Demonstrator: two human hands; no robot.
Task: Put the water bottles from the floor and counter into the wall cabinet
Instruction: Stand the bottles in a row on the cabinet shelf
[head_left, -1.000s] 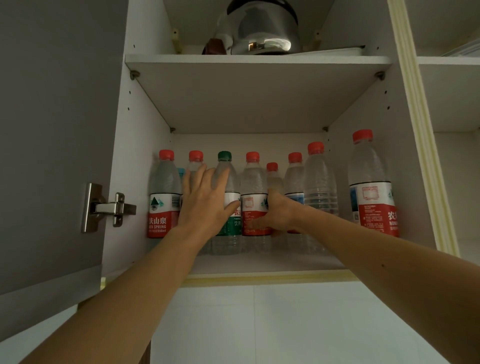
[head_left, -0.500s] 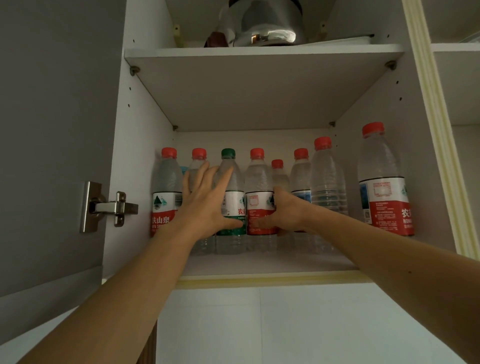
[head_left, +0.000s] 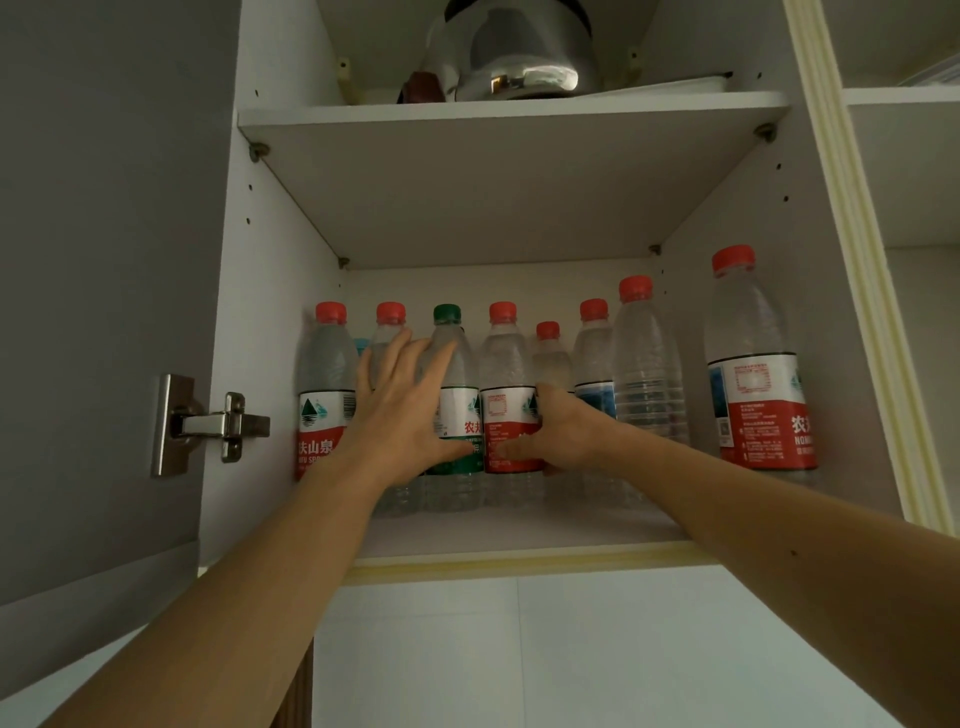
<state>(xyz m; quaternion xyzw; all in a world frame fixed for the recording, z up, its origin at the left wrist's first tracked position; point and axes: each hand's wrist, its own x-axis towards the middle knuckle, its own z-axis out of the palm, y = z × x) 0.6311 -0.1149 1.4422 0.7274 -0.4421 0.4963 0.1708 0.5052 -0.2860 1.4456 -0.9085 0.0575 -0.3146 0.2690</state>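
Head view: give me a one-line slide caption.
Both hands, left and right, press upright water bottles into the wall cabinet.

dim, grey cast | sharp focus | wide-angle bending at edges

Standing in a row on the lower shelf (head_left: 519, 530) at mid-frame: water bottles (head_left: 644, 364), one more bottle (head_left: 758, 364) nearer the front at right. Reaching in from the bottom edge: left hand (head_left: 405, 415) lying against bottles left of centre, right hand (head_left: 561, 431) beside it. Sitting on the upper shelf (head_left: 509, 109), top centre: a kettle (head_left: 519, 57). Hanging at far left: the open door (head_left: 98, 260), hinge (head_left: 208, 423) on it.
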